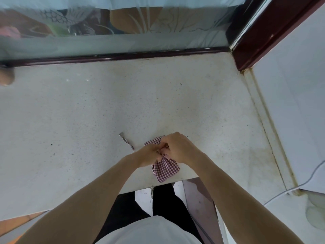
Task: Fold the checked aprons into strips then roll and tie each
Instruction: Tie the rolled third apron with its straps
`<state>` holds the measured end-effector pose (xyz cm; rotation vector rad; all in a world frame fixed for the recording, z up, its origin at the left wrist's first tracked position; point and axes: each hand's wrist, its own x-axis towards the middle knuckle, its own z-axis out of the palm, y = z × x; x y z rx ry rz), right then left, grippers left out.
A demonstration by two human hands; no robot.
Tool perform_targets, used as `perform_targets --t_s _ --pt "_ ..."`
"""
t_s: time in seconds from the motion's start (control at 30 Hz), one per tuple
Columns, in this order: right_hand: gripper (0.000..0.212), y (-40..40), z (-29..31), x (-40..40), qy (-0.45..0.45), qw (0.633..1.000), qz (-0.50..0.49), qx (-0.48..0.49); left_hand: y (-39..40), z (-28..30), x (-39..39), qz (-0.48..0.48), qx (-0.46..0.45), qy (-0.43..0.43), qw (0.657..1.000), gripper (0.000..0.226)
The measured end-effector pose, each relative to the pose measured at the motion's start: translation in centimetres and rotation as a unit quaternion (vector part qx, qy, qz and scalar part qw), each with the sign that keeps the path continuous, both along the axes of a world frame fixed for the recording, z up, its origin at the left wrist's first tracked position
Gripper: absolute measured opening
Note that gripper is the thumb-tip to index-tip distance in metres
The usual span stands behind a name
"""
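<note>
Desk [88, 111]: pale speckled stone top, scattered dark specks, discoloured along the edge to the right of the hands. Dark red-brown frame [123, 56] runs along the desk's far edge, well beyond the hands, with a patterned frosted glass pane [158, 32] above it. White wall panel [295, 103] stands to the right. White cable [299, 184] trails over a white surface, right of and nearer than the hands.

We see soft, even daylight, brightest through the frosted glass [123, 23] ahead. The pale surface [88, 111] carries only faint shadows. Wide-angle distortion bends the edges, and the glass looks blurred.
</note>
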<state>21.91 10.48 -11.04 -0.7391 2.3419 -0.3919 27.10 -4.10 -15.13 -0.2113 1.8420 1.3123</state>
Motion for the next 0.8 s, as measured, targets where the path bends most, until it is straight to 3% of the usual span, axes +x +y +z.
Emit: perform_targets --t_s 0.1,0.27,0.43,0.7,0.8 --pt "0.015 0.4 0.0 -0.2 -0.023 0.998 -0.050 -0.045 0.3 1.6 -0.2 -0.048 0.017 -0.042 0.998 0.010" --pt "0.012 2.8 -1.5 1.4 -0.089 0.984 -0.120 -0.092 0.8 1.5 0.1 -0.055 -0.069 0.012 0.996 0.036" --pt "0.019 3.5 -3.1 3.1 -0.030 0.984 -0.135 -0.117 1.3 0.7 0.3 0.033 -0.039 -0.007 0.999 0.032" --pt "0.026 3.1 -4.4 3.4 -0.007 0.984 -0.126 -0.128 1.1 0.7 0.2 0.070 -0.018 -0.038 0.997 0.033" --pt "0.026 3.0 -5.0 4.5 -0.008 0.971 -0.181 -0.154 1.4 0.7 0.1 0.080 -0.022 -0.041 0.996 0.034"
